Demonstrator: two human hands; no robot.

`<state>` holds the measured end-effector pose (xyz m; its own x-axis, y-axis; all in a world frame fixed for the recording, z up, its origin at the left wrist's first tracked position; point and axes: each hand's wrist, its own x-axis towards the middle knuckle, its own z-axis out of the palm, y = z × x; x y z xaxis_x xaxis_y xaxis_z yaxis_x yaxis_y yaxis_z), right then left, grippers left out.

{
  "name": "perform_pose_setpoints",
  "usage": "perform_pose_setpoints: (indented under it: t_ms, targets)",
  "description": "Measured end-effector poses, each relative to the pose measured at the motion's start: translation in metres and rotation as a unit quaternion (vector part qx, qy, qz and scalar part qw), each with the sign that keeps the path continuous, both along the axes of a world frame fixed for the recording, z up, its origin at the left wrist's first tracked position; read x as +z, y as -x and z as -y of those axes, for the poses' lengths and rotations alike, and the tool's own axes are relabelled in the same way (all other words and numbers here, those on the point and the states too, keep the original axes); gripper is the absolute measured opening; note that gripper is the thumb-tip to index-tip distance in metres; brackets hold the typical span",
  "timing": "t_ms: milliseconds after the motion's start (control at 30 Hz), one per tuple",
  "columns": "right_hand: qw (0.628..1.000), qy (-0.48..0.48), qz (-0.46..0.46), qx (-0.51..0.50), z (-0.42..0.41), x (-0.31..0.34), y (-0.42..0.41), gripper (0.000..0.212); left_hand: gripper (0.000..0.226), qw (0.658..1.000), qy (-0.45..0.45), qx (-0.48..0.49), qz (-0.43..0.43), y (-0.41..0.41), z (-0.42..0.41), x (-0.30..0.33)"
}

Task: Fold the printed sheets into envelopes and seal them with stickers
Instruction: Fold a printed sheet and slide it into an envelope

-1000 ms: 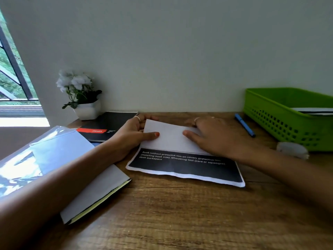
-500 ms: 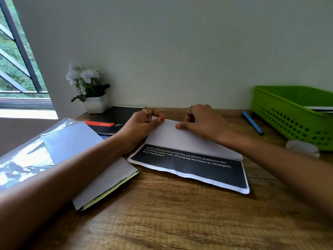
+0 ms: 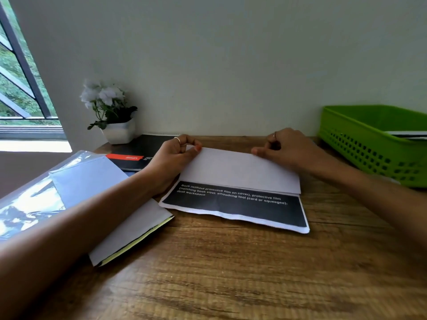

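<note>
From my remote seat I see the printed sheet (image 3: 233, 197) lying flat on the wooden desk (image 3: 231, 273), its far part folded toward me so a plain white flap covers the upper half and a black band with white lettering shows along the near half; the left hand (image 3: 172, 161) comes in across the desk from the lower left, its forearm lying over a pile of white envelopes (image 3: 129, 229) and a clear plastic sleeve (image 3: 30, 195), and its thumb and curled fingers pinch the far left corner of the folded edge, a ring on one finger; the right hand (image 3: 285, 150) reaches in from the right, forearm low over the desk, fingers curled with the thumb and forefinger pressed narrowly onto the far edge of the fold toward its right end, also wearing a ring; both hands sit at the crease, well apart from each other; a black notebook (image 3: 141, 155) with a red label lies just behind the left hand, beside a small white pot of white flowers (image 3: 111, 112) against the wall; a green basket (image 3: 374, 144) stands at the right edge with a sheet inside.
</note>
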<state>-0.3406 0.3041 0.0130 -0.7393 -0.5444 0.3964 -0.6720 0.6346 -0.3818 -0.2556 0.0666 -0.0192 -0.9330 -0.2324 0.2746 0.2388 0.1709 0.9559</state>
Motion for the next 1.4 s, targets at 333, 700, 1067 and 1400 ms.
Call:
perform_pose_setpoints:
  t_ms: [333,700,1067,1400]
  targets:
    - [0.988,0.091,0.125,0.020,-0.013,-0.013,0.005,0.016,0.013,0.999,-0.035,0.018,-0.006,0.000,0.002,-0.002]
    - [0.954,0.254,0.157,-0.037,-0.019,-0.023,-0.003,0.019,0.013,0.994,-0.108,0.013,-0.022,-0.002,-0.003,0.003]
    - [0.917,0.312,0.247,0.007,-0.038,-0.029,-0.014,0.008,0.004,0.985,-0.167,0.045,0.003,-0.004,-0.002,0.006]
    - [0.866,0.429,0.256,-0.008,-0.041,-0.033,-0.010,0.017,0.023,0.987,-0.150,-0.012,0.055,-0.007,-0.002,0.008]
